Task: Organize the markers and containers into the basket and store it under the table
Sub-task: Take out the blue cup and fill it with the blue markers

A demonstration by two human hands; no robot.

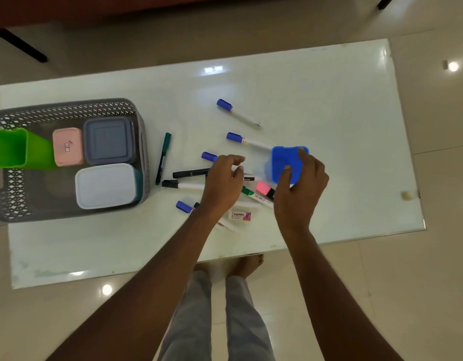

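A grey lattice basket (pixel 14 201) stands at the table's left, holding a green cup (pixel 8 147), a pink box (pixel 68 146), a grey-blue lidded box (pixel 109 140) and a white lidded box (pixel 105 185). Several markers lie scattered mid-table, among them a blue-capped marker (pixel 238 113) and a dark green pen (pixel 163 158). My right hand (pixel 300 186) grips a blue cup (pixel 283 165) by its rim. My left hand (pixel 222 183) hovers with curled fingers over a marker (pixel 191 173); whether it pinches one is hidden.
A small Camlin eraser (pixel 240 215) lies near the front of the marker pile. The white glossy table (pixel 329 100) stands on a tiled floor. My feet show below the near edge.
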